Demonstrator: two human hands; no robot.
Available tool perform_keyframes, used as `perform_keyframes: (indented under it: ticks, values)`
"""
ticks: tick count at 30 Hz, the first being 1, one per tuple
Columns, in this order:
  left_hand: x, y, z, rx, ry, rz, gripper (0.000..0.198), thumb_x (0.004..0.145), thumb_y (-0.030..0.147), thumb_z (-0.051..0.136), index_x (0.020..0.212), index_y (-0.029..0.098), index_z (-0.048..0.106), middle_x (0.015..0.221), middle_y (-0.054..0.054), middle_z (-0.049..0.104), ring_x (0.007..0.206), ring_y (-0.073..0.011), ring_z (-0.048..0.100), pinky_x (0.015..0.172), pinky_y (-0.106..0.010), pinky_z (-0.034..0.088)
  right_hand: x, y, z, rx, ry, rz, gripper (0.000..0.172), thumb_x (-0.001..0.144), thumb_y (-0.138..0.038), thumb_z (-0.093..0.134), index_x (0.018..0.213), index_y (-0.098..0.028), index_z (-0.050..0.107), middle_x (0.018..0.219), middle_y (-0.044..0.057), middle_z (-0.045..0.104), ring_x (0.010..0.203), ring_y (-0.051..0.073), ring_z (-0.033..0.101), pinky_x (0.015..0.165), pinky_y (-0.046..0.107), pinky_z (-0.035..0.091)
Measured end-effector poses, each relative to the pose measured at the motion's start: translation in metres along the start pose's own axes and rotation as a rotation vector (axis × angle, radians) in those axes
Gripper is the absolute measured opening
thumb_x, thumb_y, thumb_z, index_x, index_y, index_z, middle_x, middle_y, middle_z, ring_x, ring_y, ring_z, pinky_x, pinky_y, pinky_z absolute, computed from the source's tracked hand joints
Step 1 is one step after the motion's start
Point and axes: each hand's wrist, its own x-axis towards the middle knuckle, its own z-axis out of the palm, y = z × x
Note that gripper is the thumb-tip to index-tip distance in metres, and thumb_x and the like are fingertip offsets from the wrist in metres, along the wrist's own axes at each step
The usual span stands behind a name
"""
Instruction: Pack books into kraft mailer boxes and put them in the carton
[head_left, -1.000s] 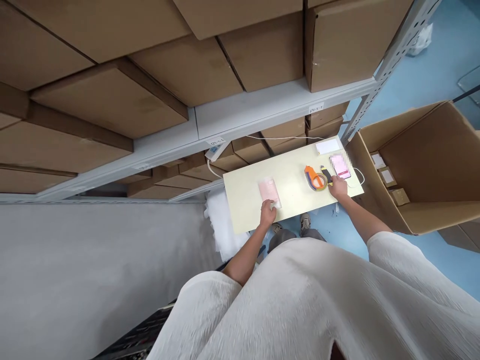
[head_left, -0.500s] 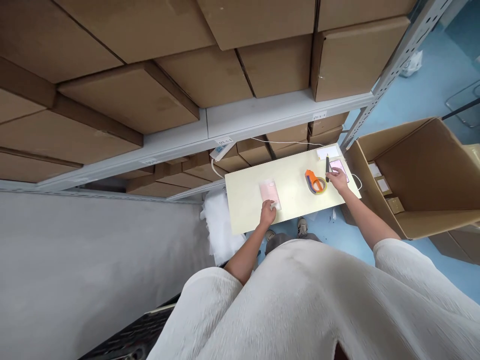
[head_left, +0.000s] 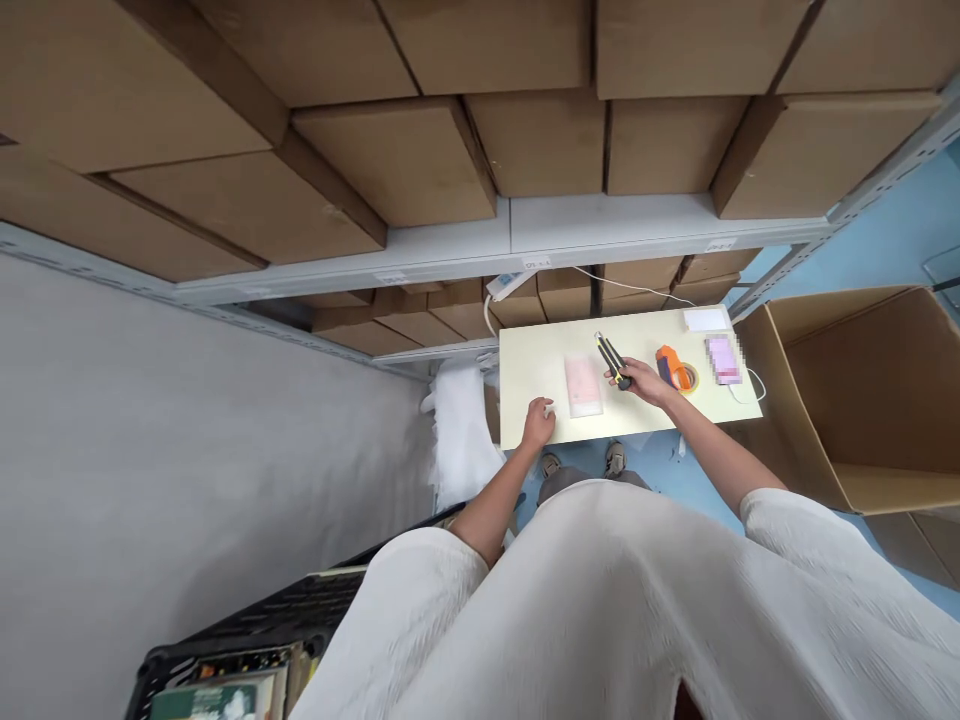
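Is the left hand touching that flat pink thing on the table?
Apart. The head view shows a strip of bare tabletop between the left hand and the flat pink thing.

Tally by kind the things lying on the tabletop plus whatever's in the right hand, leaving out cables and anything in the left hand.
Utility knife, in the right hand: 1
Pink packet: 1
Orange tape dispenser, counted together with its roll: 1
Phone: 1
White rectangular item: 1
Total: 5
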Motion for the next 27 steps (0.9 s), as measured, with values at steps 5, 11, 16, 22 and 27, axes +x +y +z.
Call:
perform_keyframes:
  ticks: [5, 11, 16, 22, 27]
  values:
    - [-0.008, -0.037, -0.041, 0.037, -0.042, -0.043, 0.036, 0.091, 0.007, 0.06, 0.12, 0.022, 0.074, 0.137, -0.012, 0.07, 0.126, -0.0267, 0.07, 0.125, -0.047, 0.053, 0.014, 0.032, 0.056, -0.102, 0.034, 0.012, 0.033, 0.085, -0.039, 0.081, 0.108, -0.023, 0.063, 0.098, 0.005, 0.081, 0.073, 0.016, 0.07, 0.07, 0.03, 0.056]
    - [-0.005, -0.068, -0.072, 0.08, -0.135, -0.05, 0.036, 0.093, 0.009, 0.057, 0.122, 0.019, 0.075, 0.141, -0.014, 0.072, 0.14, -0.029, 0.066, 0.128, -0.046, 0.05, 0.034, 0.062, 0.11, -0.291, 0.211, -0.015, 0.04, 0.095, -0.059, 0.078, 0.1, -0.026, 0.056, 0.08, -0.001, 0.073, 0.055, 0.012, 0.055, 0.054, 0.025, 0.045]
    - [0.002, -0.081, -0.085, 0.115, -0.246, -0.015, 0.04, 0.097, 0.014, 0.056, 0.133, 0.019, 0.073, 0.155, -0.015, 0.067, 0.149, -0.0309, 0.061, 0.129, -0.047, 0.049, 0.046, 0.075, 0.141, -0.528, 0.412, 0.062, 0.039, 0.103, -0.056, 0.072, 0.088, -0.026, 0.052, 0.071, -0.001, 0.072, 0.048, 0.012, 0.053, 0.051, 0.025, 0.044]
    - [0.007, -0.089, -0.09, 0.188, -0.342, 0.023, 0.05, 0.1, 0.013, 0.057, 0.148, 0.016, 0.069, 0.177, -0.015, 0.051, 0.165, -0.0307, 0.048, 0.138, -0.046, 0.039, 0.07, 0.084, 0.17, -0.792, 0.421, 0.185, 0.02, 0.11, -0.037, 0.065, 0.097, -0.026, 0.056, 0.074, -0.002, 0.077, 0.05, 0.012, 0.061, 0.053, 0.023, 0.046]
    - [0.005, -0.094, -0.091, 0.228, -0.376, 0.047, 0.053, 0.102, 0.011, 0.053, 0.153, 0.015, 0.067, 0.18, -0.014, 0.048, 0.167, -0.0267, 0.046, 0.139, -0.042, 0.038, 0.102, 0.081, 0.181, -0.914, 0.431, 0.228, 0.016, 0.113, -0.036, 0.062, 0.103, -0.025, 0.057, 0.078, -0.001, 0.079, 0.053, 0.013, 0.065, 0.059, 0.024, 0.05]
